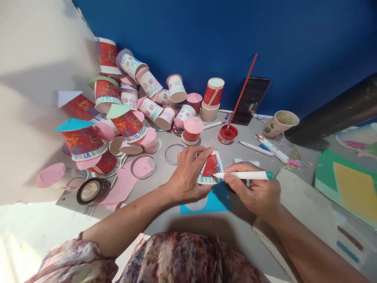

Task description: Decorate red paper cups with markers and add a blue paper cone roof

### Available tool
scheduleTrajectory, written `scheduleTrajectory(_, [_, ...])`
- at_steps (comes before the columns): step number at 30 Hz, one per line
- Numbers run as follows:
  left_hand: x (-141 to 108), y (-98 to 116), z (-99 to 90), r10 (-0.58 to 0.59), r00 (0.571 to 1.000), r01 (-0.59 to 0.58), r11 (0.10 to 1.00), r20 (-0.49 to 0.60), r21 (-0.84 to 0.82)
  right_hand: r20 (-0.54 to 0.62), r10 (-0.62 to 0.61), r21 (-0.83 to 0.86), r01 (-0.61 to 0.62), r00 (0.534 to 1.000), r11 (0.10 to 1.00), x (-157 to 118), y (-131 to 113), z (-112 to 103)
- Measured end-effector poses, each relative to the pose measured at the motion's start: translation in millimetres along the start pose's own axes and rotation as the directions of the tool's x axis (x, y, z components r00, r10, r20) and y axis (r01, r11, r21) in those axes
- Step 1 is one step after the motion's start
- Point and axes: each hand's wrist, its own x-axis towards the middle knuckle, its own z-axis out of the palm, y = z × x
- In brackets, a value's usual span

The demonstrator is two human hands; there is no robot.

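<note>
My left hand (191, 171) is wrapped over a red and white paper cup (210, 167), which lies on its side on the grey table with green zigzag strokes along its rim. In my right hand (257, 190) is a white marker (249, 175) with a green end, its tip touching or very near the cup's rim. Under the hands lies a blue paper sheet (219, 200). Just beyond the marker rests a capped marker (246, 162), partly behind my right fingers.
Decorated cups with paper tops (132, 125) pile up at the left. A red paint pot (227, 134) holds a thin stick; behind it a dark phone (251, 101) leans on the blue wall. Loose markers (272, 148), a patterned cup (280, 124) and a tape roll (92, 191) lie around.
</note>
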Motion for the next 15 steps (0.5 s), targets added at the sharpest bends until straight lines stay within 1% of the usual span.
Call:
scheduleTrajectory(2, [-0.1,0.7,0.0,0.005,1.0,-0.005,1.0,0.002,0.013,0.013,-0.033,0.023,0.033,0.999,0.999,0.9,-2.6,1.2])
scheduleTrajectory(4, [-0.3,1.7,0.2,0.011,1.0,-0.011,1.0,0.011,0.029,0.049,-0.062,0.033,0.06,0.997,0.998,1.4,-4.0,2.7])
scheduleTrajectory(7, [-0.5,2.8,0.5,0.008,1.0,-0.009,0.999,0.024,0.046,0.09,-0.085,0.013,0.084,0.992,0.996,0.6,-3.2,4.1])
scheduleTrajectory(9, [-0.7,3.0,0.6,-0.001,1.0,0.0,0.999,0.024,0.046,0.044,-0.072,-0.013,0.073,0.996,0.997,-0.5,-1.7,3.9])
scheduleTrajectory(12, [-1.4,2.1,0.7,0.0,0.999,-0.001,1.0,0.034,0.03,-0.056,-0.015,-0.019,0.014,0.998,1.0,-2.2,0.3,2.0])
scheduleTrajectory(15, [-2.5,0.7,0.7,0.008,0.998,-0.008,1.0,0.061,0.003,-0.071,0.03,-0.004,-0.03,0.997,1.0,-2.9,1.4,-0.1])
